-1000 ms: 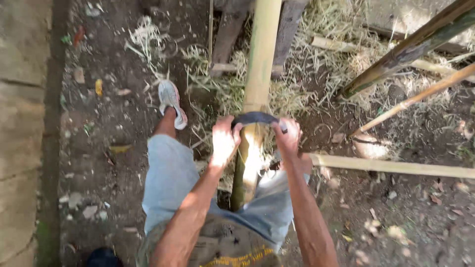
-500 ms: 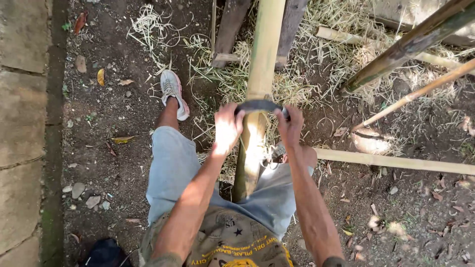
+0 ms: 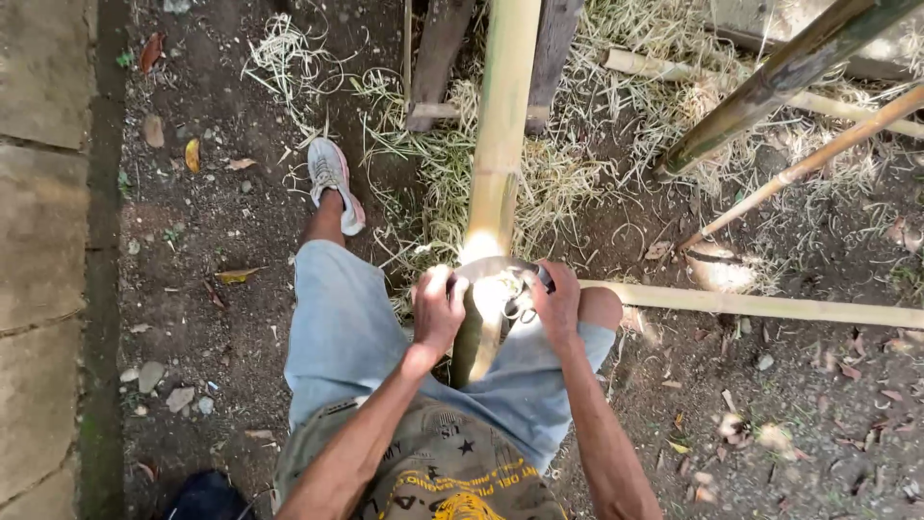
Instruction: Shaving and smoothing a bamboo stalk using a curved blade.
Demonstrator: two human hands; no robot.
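Left hand [image 3: 438, 310] and right hand [image 3: 556, 303] each grip the curved blade [image 3: 496, 267] across the bamboo pole [image 3: 500, 125]

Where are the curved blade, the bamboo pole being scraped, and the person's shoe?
curved blade [image 3: 496, 263], head view, on its dark arched middle.
bamboo pole [image 3: 502, 116], head view, on the bare yellow shaft.
shoe [image 3: 330, 173], head view, on the grey upper.

Bare dirt ground [image 3: 221, 327] is carrying dry shavings [image 3: 568, 173], fallen leaves [image 3: 192, 154] and loose bamboo poles [image 3: 760, 306].
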